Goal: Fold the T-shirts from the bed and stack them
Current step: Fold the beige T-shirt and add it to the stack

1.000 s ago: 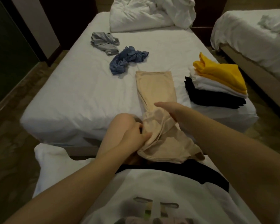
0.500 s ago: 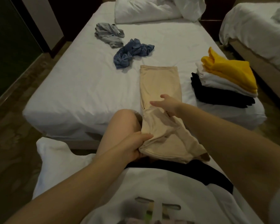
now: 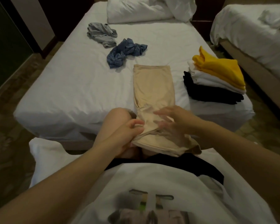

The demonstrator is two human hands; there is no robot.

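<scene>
**Beige T-shirt: folded to a strip, cross fold pending**

Beige T-shirt: near end on the lap, far end flat on the bed. Left hand grasps the bunched near end. Right hand, blurred, has its fingers spread loose over the cloth, gripping nothing. Next, likely: carry the near end to the far edge, square it, then move it to the stack at right. Beyond: blue shirt and grey shirt, crumpled.

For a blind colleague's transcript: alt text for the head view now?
A left hand grips the near end of a beige T-shirt, folded into a long strip on a white bed; the blurred right hand spreads over it. A folded stack sits to its right; a crumpled grey shirt and blue shirt lie beyond.
</scene>
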